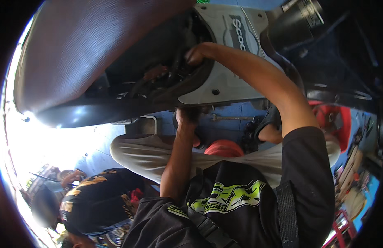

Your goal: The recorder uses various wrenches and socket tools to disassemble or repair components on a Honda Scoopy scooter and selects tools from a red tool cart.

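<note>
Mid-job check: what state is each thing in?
Right hand: in the opening, blurred, grip unclear
Left hand: at scooter's near edge, fingers unclear
Opening: uncovered, parts exposed
Seat: latching unclear
Wrench: on floor, unheld

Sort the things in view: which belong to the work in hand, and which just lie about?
In the work:
scooter
right hand, in its opening
left hand, at its near edge

Apparently lying about:
wrench, touched by neither hand
clutter, far right

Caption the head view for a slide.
Right hand inside the motorbike beside its brown seat, left hand at its near edge, wrench on the floor.
</note>
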The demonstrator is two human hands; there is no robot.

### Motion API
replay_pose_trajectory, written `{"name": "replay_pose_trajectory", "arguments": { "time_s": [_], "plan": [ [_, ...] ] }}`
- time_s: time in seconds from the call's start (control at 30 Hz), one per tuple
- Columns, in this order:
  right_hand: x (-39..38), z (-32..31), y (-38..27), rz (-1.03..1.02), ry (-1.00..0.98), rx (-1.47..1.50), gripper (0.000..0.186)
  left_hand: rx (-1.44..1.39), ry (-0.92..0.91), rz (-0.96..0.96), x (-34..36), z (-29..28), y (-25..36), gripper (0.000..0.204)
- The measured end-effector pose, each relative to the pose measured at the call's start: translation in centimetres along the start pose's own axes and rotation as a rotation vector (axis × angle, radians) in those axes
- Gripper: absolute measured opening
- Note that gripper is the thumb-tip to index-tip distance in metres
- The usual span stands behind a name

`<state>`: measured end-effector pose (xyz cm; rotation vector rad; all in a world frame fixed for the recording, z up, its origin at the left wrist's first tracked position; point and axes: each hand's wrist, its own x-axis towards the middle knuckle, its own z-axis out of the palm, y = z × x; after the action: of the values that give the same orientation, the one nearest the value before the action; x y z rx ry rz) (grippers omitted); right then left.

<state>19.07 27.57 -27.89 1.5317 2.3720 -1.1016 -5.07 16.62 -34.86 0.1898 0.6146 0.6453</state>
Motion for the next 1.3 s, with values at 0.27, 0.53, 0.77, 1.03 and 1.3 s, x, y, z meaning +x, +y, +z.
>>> {"name": "replay_pose_trajectory", "arguments": {
  "time_s": [0.27, 0.53, 0.77, 1.03, 1.3],
  "plan": [
    [-1.7, -0.3, -1.6, -0.023, -0.037, 0.197, 0.042, 1.237, -0.090, 0.272, -2.4, -0.2, -0.9, 0.032],
    [-3.5, -0.9, -3.6, -0.041, 0.042, 0.100, 0.044, 0.163, 0.092, -0.089, -2.9, 1.4, -1.0, 0.025],
    [-2.1, -0.4, -3.0, -0.072, 0.027, 0.079, 0.042, 0.208, -0.024, 0.008, -2.1, -2.6, -1.6, 0.021],
    [-1.0, 1.6, -2.2, 0.131, 0.167, 0.015, 0.048, 0.316, 0.279, -0.032, -2.6, -3.5, -4.3, 0.022],
    [-2.6, 2.4, 0.1, 0.211, 0.106, -0.297, 0.050, 1.404, 0.179, 0.193, -8.0, 3.5, 1.9, 0.039]
  ]
}}
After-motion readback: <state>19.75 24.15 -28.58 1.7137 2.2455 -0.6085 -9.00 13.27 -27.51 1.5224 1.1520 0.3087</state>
